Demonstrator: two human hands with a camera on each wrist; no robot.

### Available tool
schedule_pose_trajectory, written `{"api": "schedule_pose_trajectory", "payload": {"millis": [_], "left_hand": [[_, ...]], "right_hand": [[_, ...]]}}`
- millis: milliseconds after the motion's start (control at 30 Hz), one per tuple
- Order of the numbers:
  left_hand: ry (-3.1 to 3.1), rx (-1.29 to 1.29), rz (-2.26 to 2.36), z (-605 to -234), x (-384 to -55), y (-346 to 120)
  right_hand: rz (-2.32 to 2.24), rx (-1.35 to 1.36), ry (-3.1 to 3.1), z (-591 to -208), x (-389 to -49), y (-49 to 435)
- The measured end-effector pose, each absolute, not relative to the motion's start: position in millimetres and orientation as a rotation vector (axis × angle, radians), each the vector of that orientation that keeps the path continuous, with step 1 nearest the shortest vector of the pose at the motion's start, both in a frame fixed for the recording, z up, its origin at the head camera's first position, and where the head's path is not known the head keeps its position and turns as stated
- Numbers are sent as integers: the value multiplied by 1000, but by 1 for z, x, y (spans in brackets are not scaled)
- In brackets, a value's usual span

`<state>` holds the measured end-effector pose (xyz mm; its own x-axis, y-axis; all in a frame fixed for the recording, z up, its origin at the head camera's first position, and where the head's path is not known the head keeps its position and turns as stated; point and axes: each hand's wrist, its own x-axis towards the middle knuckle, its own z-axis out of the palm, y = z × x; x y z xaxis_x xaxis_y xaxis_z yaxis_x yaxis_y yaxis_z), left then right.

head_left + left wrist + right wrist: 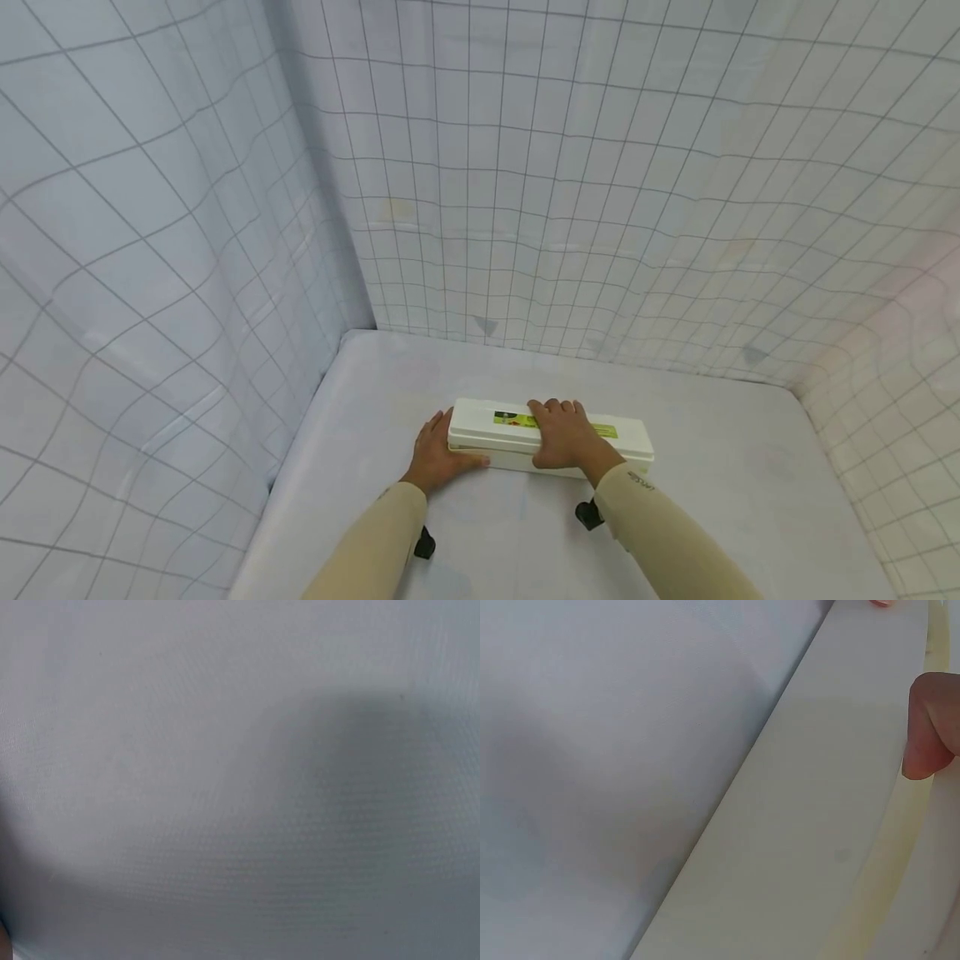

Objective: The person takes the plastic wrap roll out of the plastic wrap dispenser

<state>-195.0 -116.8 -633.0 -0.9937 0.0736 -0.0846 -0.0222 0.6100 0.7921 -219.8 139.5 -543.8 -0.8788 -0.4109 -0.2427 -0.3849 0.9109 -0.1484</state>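
A long white plastic box [513, 461] lies on the white-covered surface in the head view, its lid [474, 418] bearing a green and yellow label [513, 419]. My left hand [438, 458] grips the box's left end, thumb along the front wall and fingers at the far side. Across the lid's middle lies my right hand [562, 437], fingers over the top and thumb at the front edge. The right wrist view shows that thumb [930, 727] bent against the rim, beside a yellowish band between lid and lower wall. What the box contains is hidden.
White sheet walls with a dark grid [480, 167] enclose the surface [720, 467] at the back and both sides. Dark wrist-worn pieces [589, 515] show by both forearms. Mostly blurred pale cloth [187, 750] fills the left wrist view.
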Motion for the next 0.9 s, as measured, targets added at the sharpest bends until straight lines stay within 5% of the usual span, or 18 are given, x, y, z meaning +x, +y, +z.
{"api": "schedule_pose_trajectory", "payload": {"millis": [900], "left_hand": [[2720,6,1290,-627,-194,-115]], "right_hand": [[-8,-731,3054,-541,-215,143]]}}
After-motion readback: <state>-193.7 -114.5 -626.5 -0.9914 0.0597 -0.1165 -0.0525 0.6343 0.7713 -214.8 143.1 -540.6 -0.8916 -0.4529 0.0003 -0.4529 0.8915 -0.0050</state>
